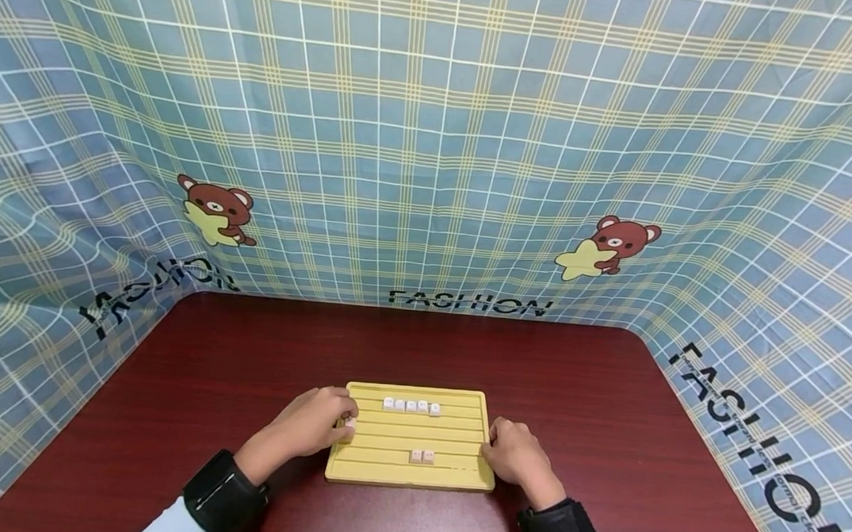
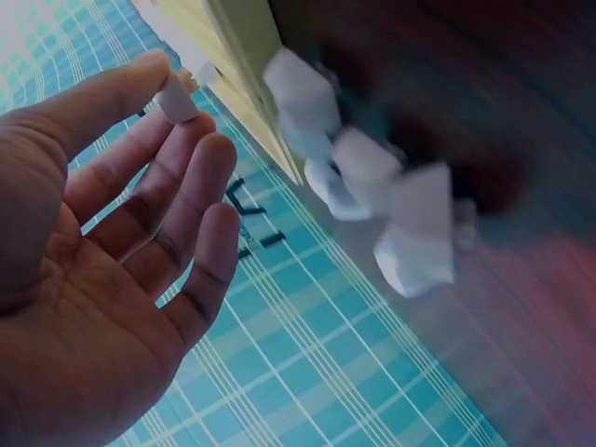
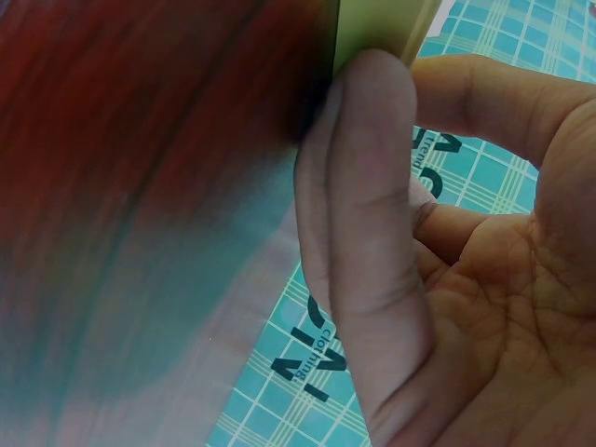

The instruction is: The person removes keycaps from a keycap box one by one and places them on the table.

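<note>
A yellow ridged tray (image 1: 454,433) lies on the table. In the left wrist view, my left hand (image 1: 308,421) pinches a small pale keycap (image 2: 179,101) between thumb and fingertips, over the tray's left edge. My right hand (image 1: 518,454) grips the tray's right edge, thumb on one side and fingers on the other. Several white keycaps (image 1: 411,406) stand in a row along an upper ridge. Two pinkish keycaps (image 1: 422,456) sit side by side lower down. Legends on the caps are too small to read.
Loose white keycaps (image 2: 303,88) lie on the table by the tray's left side, blurred in the left wrist view and hidden behind the hand in the head view. The dark red table (image 1: 415,349) is bordered by a hanging plaid cloth (image 1: 431,155).
</note>
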Demonstrator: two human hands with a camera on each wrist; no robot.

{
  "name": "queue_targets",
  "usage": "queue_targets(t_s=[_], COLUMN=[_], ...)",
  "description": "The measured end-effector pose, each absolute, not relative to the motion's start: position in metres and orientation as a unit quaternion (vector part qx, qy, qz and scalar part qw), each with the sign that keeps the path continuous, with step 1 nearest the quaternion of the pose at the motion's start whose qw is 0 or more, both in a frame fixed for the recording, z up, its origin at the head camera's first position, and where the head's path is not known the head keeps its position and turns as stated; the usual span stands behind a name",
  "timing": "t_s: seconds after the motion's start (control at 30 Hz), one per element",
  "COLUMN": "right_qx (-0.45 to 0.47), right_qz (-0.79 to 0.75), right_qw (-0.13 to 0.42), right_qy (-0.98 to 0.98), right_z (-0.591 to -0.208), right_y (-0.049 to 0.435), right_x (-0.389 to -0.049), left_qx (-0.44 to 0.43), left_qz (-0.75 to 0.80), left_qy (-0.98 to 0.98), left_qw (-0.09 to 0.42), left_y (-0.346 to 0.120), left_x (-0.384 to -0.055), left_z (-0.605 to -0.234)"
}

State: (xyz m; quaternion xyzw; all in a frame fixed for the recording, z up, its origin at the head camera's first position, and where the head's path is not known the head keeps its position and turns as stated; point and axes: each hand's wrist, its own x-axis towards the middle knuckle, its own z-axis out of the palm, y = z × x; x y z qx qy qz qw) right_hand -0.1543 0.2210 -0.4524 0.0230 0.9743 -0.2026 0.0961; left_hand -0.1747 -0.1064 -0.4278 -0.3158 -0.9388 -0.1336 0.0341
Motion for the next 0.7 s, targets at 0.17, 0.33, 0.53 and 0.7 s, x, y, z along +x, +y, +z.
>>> queue_targets(t_s=[0.17,0.33,0.53,0.7], right_qx=[0.026,0.022,0.021,0.022], right_qz=[-0.202,-0.206,-0.21,-0.21], right_qw=[0.103,0.104,0.103,0.099], right_qy=[0.974,0.973,0.972,0.972], right_z=[-0.452,-0.45,-0.449,-0.448], right_y=[0.22,0.22,0.22,0.219], right_x=[-0.154,-0.154,-0.153,-0.153], left_qx=[-0.287,-0.275,-0.247,-0.227], left_qz=[-0.142,-0.134,-0.134,-0.142], left_qy=[-0.947,-0.951,-0.959,-0.963], left_qw=[0.034,0.042,0.039,0.031], left_y=[-0.12,-0.132,-0.145,-0.156], left_x=[-0.175,-0.175,-0.174,-0.173], left_z=[-0.425,-0.425,-0.425,-0.428])
